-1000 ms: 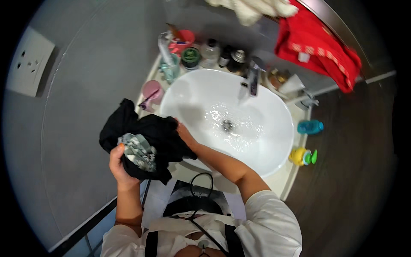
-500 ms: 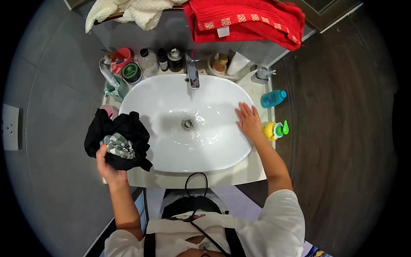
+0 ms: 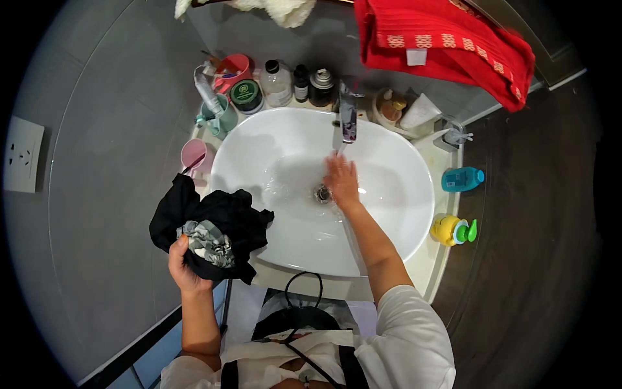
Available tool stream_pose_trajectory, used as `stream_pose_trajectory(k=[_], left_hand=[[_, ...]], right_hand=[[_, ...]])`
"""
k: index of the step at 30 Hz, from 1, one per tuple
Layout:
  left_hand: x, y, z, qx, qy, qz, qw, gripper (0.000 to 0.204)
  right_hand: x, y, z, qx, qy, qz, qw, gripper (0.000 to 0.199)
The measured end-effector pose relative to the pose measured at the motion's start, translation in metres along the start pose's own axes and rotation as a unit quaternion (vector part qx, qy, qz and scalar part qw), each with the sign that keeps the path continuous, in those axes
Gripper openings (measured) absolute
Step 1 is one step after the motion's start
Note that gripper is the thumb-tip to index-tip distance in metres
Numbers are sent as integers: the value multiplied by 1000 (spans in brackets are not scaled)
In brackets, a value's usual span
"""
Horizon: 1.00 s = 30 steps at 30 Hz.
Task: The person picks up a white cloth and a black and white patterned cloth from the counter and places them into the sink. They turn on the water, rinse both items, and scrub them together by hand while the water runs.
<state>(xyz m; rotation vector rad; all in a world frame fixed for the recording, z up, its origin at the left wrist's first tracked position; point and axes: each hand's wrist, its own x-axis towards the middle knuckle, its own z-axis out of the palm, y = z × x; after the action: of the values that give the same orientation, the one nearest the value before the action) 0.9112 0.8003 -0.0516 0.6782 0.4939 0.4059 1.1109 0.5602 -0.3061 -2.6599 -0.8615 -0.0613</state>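
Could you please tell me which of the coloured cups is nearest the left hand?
The pale pink cup, just beyond the black cloth; the teal cup and red cup stand farther from that hand.

Black cloth: matt fabric. Basin: glossy, smooth, ceramic-looking. Tap: shiny metal. Red towel: matt, rough-piled. Blue bottle, yellow bottle: smooth plastic.

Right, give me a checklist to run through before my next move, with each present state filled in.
1. Both hands free: not ok; the left hand grips a crumpled black fabric bundle with grey patterned cloth.
2. Bare right hand empty: ok.
3. Shiny metal tap running into the white oval ceramic basin: ok.
4. Round metal drain unblocked: cannot tell.
5. Bundle dry: cannot tell.
6. Yellow bottle with green pump outside the basin: ok.
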Motion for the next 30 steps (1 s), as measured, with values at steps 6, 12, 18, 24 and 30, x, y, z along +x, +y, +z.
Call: stream_pose_trajectory(k=[6,12,18,24,30], left_hand=[[16,17,-35,-17,1,-12,1000,26],[16,14,-34,-28,4,-21,999,29],[19,11,-38,23,29,-38,999,30],[21,7,-49,40,62,-13,997,34],[21,12,-46,29,56,-62,996,46]], right_hand=[[37,-22,11,-38,-67,-158,984,51],[40,-73,27,59,-123,-49,989,54],[72,-64,45,-1,-44,-145,989,61],[116,-34,12,-113,73,-59,989,67],[155,-70,8,-85,133,86,984,66]])
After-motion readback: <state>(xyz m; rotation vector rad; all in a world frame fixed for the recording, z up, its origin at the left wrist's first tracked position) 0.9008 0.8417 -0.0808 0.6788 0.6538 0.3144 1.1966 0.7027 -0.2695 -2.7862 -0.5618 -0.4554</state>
